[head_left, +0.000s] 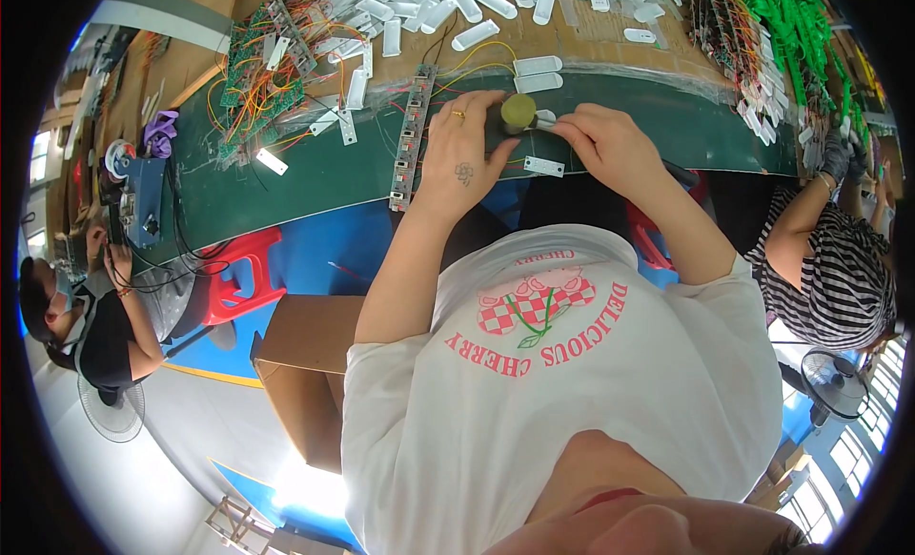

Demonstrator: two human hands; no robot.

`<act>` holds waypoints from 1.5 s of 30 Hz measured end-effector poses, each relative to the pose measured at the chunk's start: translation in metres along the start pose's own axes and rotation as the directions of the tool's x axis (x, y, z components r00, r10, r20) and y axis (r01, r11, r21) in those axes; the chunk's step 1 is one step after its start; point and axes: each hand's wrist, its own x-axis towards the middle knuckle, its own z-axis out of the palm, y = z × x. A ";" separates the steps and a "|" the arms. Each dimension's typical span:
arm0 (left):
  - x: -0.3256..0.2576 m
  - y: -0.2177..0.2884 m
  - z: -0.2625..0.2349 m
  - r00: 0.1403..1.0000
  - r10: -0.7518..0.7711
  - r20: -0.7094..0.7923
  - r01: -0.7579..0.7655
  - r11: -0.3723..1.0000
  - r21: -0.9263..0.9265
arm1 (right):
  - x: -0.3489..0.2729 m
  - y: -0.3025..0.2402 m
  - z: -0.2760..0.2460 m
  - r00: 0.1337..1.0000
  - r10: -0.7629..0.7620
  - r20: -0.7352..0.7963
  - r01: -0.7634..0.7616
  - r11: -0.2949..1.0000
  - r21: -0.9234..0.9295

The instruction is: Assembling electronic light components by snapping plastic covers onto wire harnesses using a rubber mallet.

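Observation:
My left hand (465, 153), with a ring on one finger, curls around the left side of a round object with an olive-green top (518, 111). Its thumb lies at the near side; the fingertips are partly hidden. On the other side, my right hand (610, 147) pinches a small white plastic piece (545, 119) against or close beside that object. Just below the hands lies a flat white module (544, 165) at the table's near edge. Left of my left hand stretches a long strip of joined circuit boards (413, 135), with yellow and red wires running from it.
Two white oblong covers (538, 73) lie beyond my hands on the green mat (315, 178). A heap of white covers (438, 11), wired green boards (262, 88) and green wire bundles (786, 30) fill the far side. A blue machine (143, 202) stands left. Co-workers sit at both sides.

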 end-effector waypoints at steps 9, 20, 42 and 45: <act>0.002 -0.010 -0.005 0.988 0.156 -0.012 -0.148 0.959 0.242 | -0.026 0.066 -0.017 0.904 0.145 -0.402 -0.282 0.910 -0.305; -0.011 0.010 -0.011 0.994 0.090 -0.058 -0.071 0.961 0.269 | 0.125 0.114 0.003 0.924 -0.380 -0.048 0.298 0.793 -0.531; -0.023 0.012 0.005 0.990 -0.124 -0.069 0.128 0.990 0.058 | 0.008 0.032 0.025 0.955 -0.272 -0.122 0.296 0.910 0.289; -0.019 0.015 0.005 0.992 -0.109 -0.069 0.117 0.986 0.123 | 0.009 0.030 0.023 0.940 -0.327 -0.102 0.341 0.918 0.202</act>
